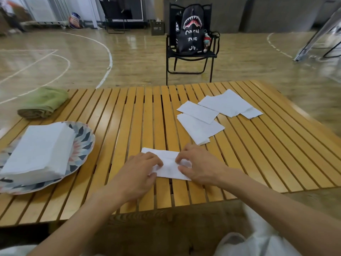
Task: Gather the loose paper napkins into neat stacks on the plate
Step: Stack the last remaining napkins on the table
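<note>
Two hands work one paper napkin on a slatted wooden bench.

The left hand point(142, 169) and right hand point(198, 164) both pinch a white napkin point(168, 167) lying flat near the bench's point(114, 126) front edge, fingers curled on its folds. To the left, a patterned plate point(84, 134) carries a tall napkin stack point(39, 152). Loose napkins point(212, 115) lie scattered further back on the right, well apart from the plate. A rolled green towel point(44, 102) sits at the far left corner. Beyond the bench, a black folding chair point(191, 58) holds a backpack point(191, 28).
</note>
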`<control>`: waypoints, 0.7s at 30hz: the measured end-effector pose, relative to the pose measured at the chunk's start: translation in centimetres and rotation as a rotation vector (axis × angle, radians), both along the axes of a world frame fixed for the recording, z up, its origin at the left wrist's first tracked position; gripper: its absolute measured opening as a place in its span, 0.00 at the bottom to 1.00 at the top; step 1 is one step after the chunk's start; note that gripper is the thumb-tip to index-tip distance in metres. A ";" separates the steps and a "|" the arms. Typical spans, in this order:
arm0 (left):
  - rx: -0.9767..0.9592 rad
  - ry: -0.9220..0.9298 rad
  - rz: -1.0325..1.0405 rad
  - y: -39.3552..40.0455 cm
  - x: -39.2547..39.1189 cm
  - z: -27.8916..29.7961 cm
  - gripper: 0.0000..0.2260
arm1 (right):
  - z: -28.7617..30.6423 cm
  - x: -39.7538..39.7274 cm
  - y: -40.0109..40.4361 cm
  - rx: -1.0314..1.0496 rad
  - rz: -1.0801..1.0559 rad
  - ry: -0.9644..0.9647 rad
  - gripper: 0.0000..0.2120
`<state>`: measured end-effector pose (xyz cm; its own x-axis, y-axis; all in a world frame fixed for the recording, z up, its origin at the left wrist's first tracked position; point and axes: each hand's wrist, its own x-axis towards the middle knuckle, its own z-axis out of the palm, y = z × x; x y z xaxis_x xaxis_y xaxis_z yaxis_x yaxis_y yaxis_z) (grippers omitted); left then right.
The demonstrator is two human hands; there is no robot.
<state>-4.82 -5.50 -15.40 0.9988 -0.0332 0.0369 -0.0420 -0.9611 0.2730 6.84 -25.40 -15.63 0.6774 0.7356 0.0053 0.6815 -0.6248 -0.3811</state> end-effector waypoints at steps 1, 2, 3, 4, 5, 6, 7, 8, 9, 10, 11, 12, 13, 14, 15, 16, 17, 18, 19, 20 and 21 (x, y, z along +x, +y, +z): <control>0.011 0.006 -0.002 -0.1 -0.1 0.0 0.14 | 0.0 0.3 -0.1 0.035 -0.049 0.002 0.11; 0.022 0.005 0.003 -0.1 -0.1 -0.1 0.14 | -0.1 0.9 -0.2 0.068 -0.119 -0.008 0.11; 0.033 0.004 0.008 -0.1 -0.1 -0.2 0.14 | -0.1 1.6 -0.3 0.091 -0.198 -0.029 0.11; 0.044 0.004 0.012 0.0 -0.1 -0.2 0.14 | -0.1 2.4 -0.5 0.101 -0.274 -0.056 0.11; 0.051 0.005 0.015 0.0 -0.1 -0.2 0.14 | -0.1 3.1 -0.6 0.103 -0.342 -0.084 0.12; 0.053 0.008 0.019 0.0 -0.1 -0.1 0.14 | -0.1 3.8 -0.7 0.097 -0.400 -0.110 0.13; 0.049 0.010 0.022 0.1 -0.1 -0.1 0.14 | -0.1 4.4 -0.9 0.082 -0.447 -0.127 0.14; 0.044 0.013 0.022 0.1 -0.1 -0.1 0.14 | -0.2 4.9 -1.0 0.057 -0.482 -0.134 0.15; 0.040 0.017 0.019 0.1 -0.1 -0.1 0.14 | -0.2 5.3 -1.2 0.025 -0.503 -0.131 0.16; 0.038 0.020 0.015 0.1 -0.1 -0.1 0.15 | -0.3 5.6 -1.2 -0.003 -0.510 -0.123 0.15; 0.036 0.023 0.012 0.2 -0.1 -0.2 0.15 | -0.2 5.8 -1.2 -0.014 -0.507 -0.117 0.12; 0.035 0.026 0.011 0.3 -0.1 -0.2 0.15 | -0.1 6.0 -1.2 -0.002 -0.505 -0.112 0.09; 0.034 0.029 0.011 0.3 -0.1 -0.2 0.15 | 0.2 6.1 -1.2 0.028 -0.509 -0.109 0.06; 0.033 0.033 0.013 0.4 -0.1 -0.1 0.15 | 0.5 6.1 -1.1 0.069 -0.517 -0.109 0.05; 0.032 0.039 0.013 0.3 0.0 -0.1 0.15 | 0.9 6.1 -1.2 0.111 -0.526 -0.110 0.04; 0.031 0.046 0.013 0.3 0.0 -0.1 0.16 | 1.3 6.2 -1.2 0.150 -0.532 -0.110 0.03; 0.035 0.052 0.012 0.3 0.1 -0.1 0.16 | 1.7 6.2 -1.3 0.179 -0.533 -0.104 0.02; 0.040 0.057 0.011 0.2 0.1 0.0 0.16 | 1.9 6.2 -1.4 0.195 -0.531 -0.090 0.03; 0.044 0.060 0.010 0.2 0.1 0.0 0.16 | 2.0 6.2 -1.5 0.195 -0.528 -0.070 0.04; 0.046 0.062 0.010 0.2 0.0 0.1 0.17 | 2.1 6.3 -1.6 0.185 -0.524 -0.048 0.05; 0.048 0.065 0.011 0.2 0.0 0.1 0.17 | 2.1 6.3 -1.8 0.176 -0.522 -0.030 0.07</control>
